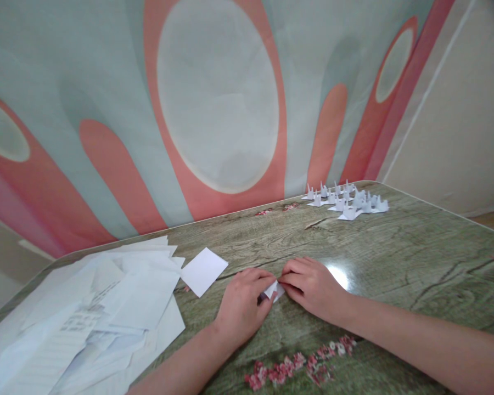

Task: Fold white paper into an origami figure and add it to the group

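Observation:
Between my hands, just above or on the table, is a small folded piece of white paper (274, 291). My left hand (247, 296) grips its left side, thumb below and fingers above. My right hand (308, 286) pinches its right corner between thumb and fingertips. The fingers partly cover the paper, so its full shape is hidden. Left of my left hand a square sheet of white paper (205, 272) lies flat, turned like a diamond.
A large loose pile of white papers (140, 296), some printed, covers the table's left side. Several folded paper cranes (349, 203) stand at the far right. The wood-patterned table (395, 263) carries printed pink flowers (280, 370). A patterned backdrop (218, 99) hangs behind its far edge.

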`<state>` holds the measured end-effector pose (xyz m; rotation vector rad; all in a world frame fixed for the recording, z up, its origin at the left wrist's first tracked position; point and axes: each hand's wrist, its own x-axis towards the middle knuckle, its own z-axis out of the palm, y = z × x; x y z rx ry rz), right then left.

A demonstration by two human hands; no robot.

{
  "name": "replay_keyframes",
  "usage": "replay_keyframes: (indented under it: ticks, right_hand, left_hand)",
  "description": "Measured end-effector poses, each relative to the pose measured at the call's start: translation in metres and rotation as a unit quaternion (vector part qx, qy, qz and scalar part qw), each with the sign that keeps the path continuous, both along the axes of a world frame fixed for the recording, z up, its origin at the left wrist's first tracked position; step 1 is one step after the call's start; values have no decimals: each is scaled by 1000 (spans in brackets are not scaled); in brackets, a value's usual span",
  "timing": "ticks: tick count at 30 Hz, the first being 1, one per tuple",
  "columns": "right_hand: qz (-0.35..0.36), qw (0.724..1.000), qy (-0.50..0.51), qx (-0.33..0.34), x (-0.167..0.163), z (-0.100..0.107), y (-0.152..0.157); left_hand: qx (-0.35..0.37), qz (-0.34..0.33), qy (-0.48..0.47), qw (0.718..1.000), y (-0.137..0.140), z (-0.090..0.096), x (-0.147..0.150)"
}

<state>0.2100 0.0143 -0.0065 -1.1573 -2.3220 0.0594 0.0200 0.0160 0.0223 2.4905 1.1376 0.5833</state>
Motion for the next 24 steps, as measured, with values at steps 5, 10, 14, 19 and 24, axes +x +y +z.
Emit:
replay_keyframes:
  ticks: [5,10,14,19,24]
  right_hand:
    - [7,1000,-1,8,-1,-1,4]
    - [16,1000,-19,12,-1,2,1]
    - [22,998,-45,25,-4,3,1]
    - [25,995,-79,48,-8,4,2]
    - [38,988,-118,94,-8,4,4]
  left_hand:
    - [12,-1,12,1000,0,-1,-1]
    - [18,-6,14,1000,-1,-3,-1]
    - [25,-7,20,999,-1,-4,0]
    - [41,-18,43,998,0,-4,-1]
    - [67,-29,67,995,-1,-5,-1]
